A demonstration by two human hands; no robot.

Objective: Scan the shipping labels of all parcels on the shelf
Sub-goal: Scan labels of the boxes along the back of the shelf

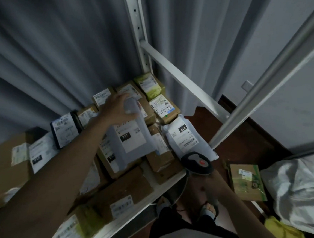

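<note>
Two hands: left (117, 107) grips floppy grey mailer (130, 139).

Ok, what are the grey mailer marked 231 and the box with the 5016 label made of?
The grey mailer marked 231 looks like soft plastic film: it has a slight sheen and bends where the left hand grips its end. The brown box with the 5016 label looks like matte cardboard, with crisp flat faces and edges.
</note>
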